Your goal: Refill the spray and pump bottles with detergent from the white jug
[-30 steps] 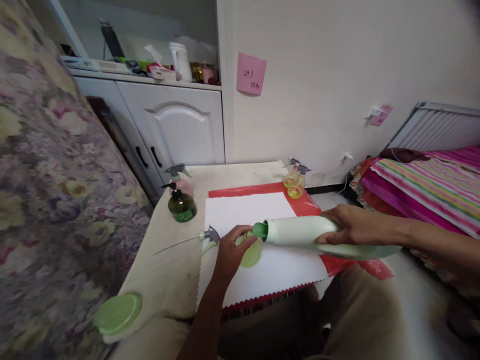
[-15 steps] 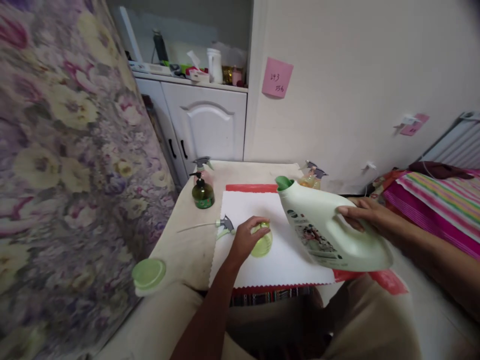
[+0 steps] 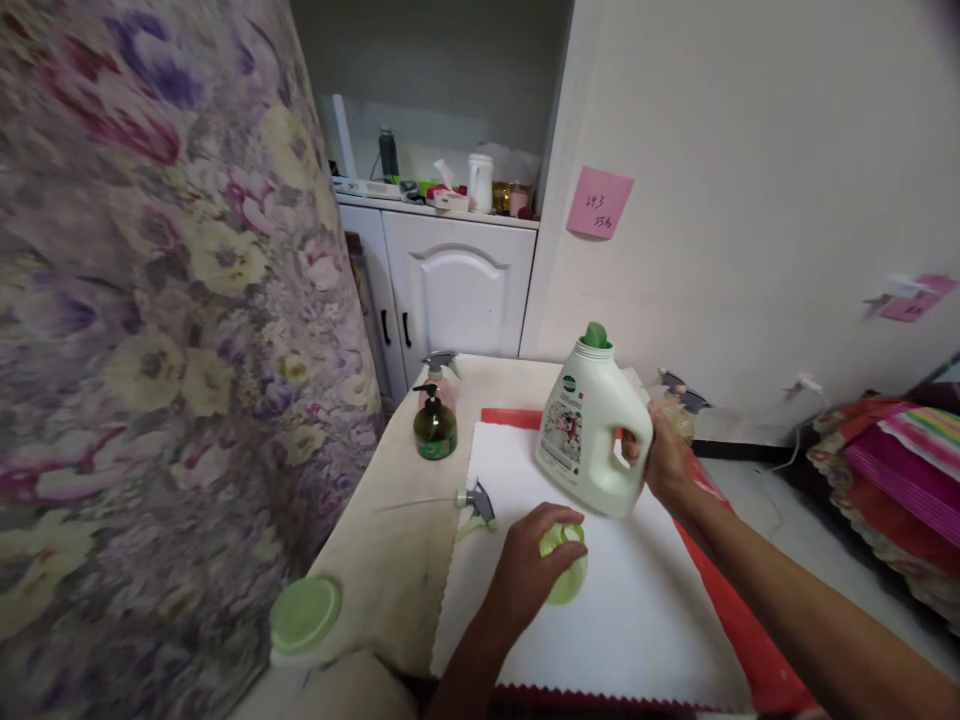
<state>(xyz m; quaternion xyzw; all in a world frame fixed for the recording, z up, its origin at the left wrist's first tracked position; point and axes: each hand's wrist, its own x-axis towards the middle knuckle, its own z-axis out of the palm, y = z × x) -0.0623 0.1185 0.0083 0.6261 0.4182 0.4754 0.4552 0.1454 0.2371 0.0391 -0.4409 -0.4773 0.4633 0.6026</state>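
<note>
Part of the bench (image 3: 409,545) was covered by a white mat (image 3: 615,635). Over the mat, a jug (image 3: 581,425) was gripped by the fingers of the right hand (image 3: 664,458); on the mat, a small bottle (image 3: 568,586) by those of the left hand (image 3: 529,555).

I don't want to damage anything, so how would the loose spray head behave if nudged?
The spray head is probably light, being plastic-looking. Its thin tube would likely flex. Its angular shape makes rolling unlikely.
</note>
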